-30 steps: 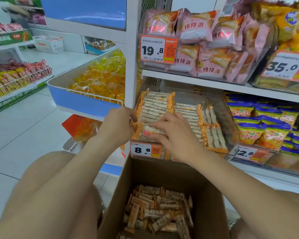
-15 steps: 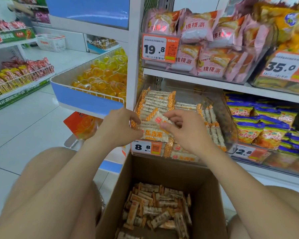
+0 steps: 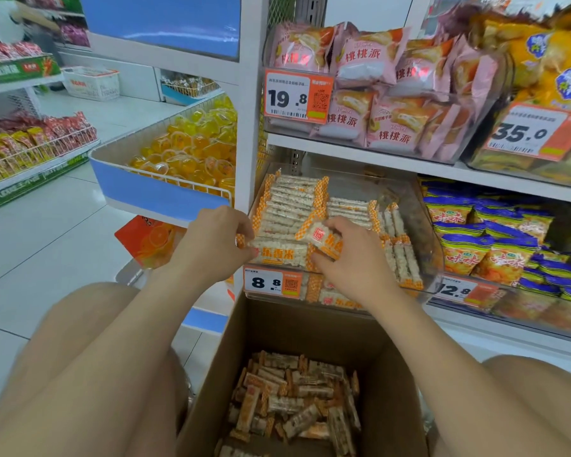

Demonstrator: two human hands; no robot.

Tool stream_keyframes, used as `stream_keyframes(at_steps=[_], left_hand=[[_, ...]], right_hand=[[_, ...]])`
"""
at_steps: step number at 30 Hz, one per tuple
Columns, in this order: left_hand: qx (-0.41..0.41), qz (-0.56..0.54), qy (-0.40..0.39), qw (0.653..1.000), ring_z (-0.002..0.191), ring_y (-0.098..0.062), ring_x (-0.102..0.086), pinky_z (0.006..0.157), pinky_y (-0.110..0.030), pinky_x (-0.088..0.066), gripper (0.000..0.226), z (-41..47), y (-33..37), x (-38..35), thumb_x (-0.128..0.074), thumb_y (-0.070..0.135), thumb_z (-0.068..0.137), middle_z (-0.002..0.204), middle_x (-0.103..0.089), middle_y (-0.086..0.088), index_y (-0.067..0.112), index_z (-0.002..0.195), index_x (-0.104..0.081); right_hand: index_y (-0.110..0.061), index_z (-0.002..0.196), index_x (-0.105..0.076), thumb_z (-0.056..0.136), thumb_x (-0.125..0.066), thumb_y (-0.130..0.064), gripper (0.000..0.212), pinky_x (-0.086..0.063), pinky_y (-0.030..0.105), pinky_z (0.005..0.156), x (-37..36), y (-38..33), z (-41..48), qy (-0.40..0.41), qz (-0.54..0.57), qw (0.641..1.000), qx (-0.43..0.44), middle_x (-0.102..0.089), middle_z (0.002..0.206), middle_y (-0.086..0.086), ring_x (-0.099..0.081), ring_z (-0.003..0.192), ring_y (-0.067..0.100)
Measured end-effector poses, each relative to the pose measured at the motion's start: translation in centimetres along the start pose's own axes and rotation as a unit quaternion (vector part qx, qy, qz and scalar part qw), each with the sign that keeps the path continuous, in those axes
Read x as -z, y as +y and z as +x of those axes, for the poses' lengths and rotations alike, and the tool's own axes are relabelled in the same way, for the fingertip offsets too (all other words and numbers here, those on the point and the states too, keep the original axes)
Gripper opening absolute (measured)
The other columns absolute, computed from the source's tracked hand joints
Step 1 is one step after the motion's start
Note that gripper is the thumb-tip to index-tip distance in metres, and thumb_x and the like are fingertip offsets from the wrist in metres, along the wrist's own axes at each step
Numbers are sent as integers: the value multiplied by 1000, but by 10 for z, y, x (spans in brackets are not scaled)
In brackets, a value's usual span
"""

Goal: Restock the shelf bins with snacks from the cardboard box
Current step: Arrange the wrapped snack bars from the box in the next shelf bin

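A clear shelf bin point(image 3: 419, 209) with an 8.8 price tag holds stacked orange-and-white rice snack bars point(image 3: 294, 199). My left hand point(image 3: 211, 245) pinches the left end of a rice bar point(image 3: 277, 253) lying across the bin's front. My right hand point(image 3: 353, 258) grips another bar point(image 3: 323, 239), tilted, just above the front row. Below, the open cardboard box point(image 3: 251, 328) holds several loose bars point(image 3: 294, 400) at its bottom.
Pink pastry packs point(image 3: 370, 94) fill the bin above. Blue-and-orange snack bags point(image 3: 485, 245) sit in the bin to the right. A blue-fronted wire basket of yellow jelly cups point(image 3: 185, 153) juts out at the left. My knees flank the box on the tiled floor.
Both hands rose from pressing down into the bin's front. The right hand has lifted a bar and tilted it; the left hand now holds the end of the front bar.
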State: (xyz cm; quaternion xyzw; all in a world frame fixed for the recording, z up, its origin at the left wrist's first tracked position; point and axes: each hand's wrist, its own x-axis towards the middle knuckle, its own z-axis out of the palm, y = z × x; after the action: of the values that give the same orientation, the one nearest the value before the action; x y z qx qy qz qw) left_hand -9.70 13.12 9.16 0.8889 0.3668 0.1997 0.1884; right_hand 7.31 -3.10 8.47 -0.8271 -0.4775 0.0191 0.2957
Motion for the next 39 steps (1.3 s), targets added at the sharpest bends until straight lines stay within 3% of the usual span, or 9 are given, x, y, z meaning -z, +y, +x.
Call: stream_keyframes(at_steps=[4, 9, 12, 14, 18, 23, 27, 32, 39], left_hand=[[-17, 16, 18, 1000, 90, -20, -59, 80, -32, -44, 23, -5, 6, -5, -87, 30, 85, 113, -51, -1, 26, 105, -78], [-17, 78, 23, 997, 91, -22, -59, 70, -35, -43, 21, -6, 15, -12, -85, 37, 86, 107, -47, 4, 31, 104, -77], [-11, 107, 23, 994, 92, -26, -64, 68, -36, -47, 15, -7, 17, -16, -83, 32, 88, 108, -47, 3, 29, 102, -78], [-20, 114, 21, 993, 94, -26, -64, 69, -37, -50, 17, -10, 17, -16, -81, 34, 90, 109, -47, 3, 28, 106, -78], [-96, 152, 29, 983, 117, -25, -52, 98, -45, -46, 38, -10, 14, -15, -78, 39, 88, 124, -51, 2, 29, 124, -72], [-222, 174, -7, 959, 155, -33, -21, 127, -51, -18, 69, -12, 25, -38, -59, 40, 97, 165, -32, -10, 18, 159, -37], [-225, 190, -37, 955, 162, -31, 0, 131, -50, -6, 83, 2, 49, -69, -20, 66, 106, 174, -8, -14, 10, 166, -15], [-163, 196, -112, 960, 161, -33, 7, 131, -52, -4, 79, 23, 58, -88, -12, 66, 105, 175, 7, -10, 21, 166, 11], [-136, 186, -229, 946, 158, -31, 23, 129, -52, 7, 91, 33, 58, -70, -18, 76, 100, 172, 25, -5, 23, 164, 19]], right_hand=[[-19, 125, -71, 90, -79, -30, 39, -49, 24, 94, -3, -1, 3, -6, 33, 999, 37, -68, 111, -13, -66, 105, 9], [-17, 134, -69, 92, -75, -50, 54, -46, 27, 102, -11, 9, 8, 2, -29, 999, 23, -71, 126, -4, -63, 120, 15], [-18, 116, -72, 92, -76, -49, 40, -39, 13, 77, -16, 10, 6, -8, -34, 999, 22, -62, 93, -14, -62, 89, 9], [-17, 110, -73, 90, -78, -50, 39, -43, 16, 78, -14, 10, 5, -28, -14, 999, 14, -68, 97, -10, -66, 92, 10], [-12, 96, -74, 87, -82, -47, 37, -45, 18, 59, 19, 6, 5, -24, 104, 993, -49, -68, 74, -6, -60, 61, 1], [-15, 102, -67, 97, -59, -16, 9, -42, 32, 61, 45, 16, 10, -79, 26, 991, -108, -65, 83, 5, -59, 70, 22], [-15, 151, -49, 93, -62, -10, 59, -57, 40, 86, 29, 34, 19, -28, -47, 991, -122, -64, 134, 17, -67, 107, 34], [-14, 130, -64, 96, -69, -17, 35, -56, 41, 88, 11, 47, 37, 43, -74, 990, -109, -69, 122, 12, -64, 114, 34], [-28, 134, -68, 99, -67, -23, 35, -55, 50, 99, 14, 72, 68, -35, -160, 983, -85, -70, 130, 7, -62, 124, 35]])
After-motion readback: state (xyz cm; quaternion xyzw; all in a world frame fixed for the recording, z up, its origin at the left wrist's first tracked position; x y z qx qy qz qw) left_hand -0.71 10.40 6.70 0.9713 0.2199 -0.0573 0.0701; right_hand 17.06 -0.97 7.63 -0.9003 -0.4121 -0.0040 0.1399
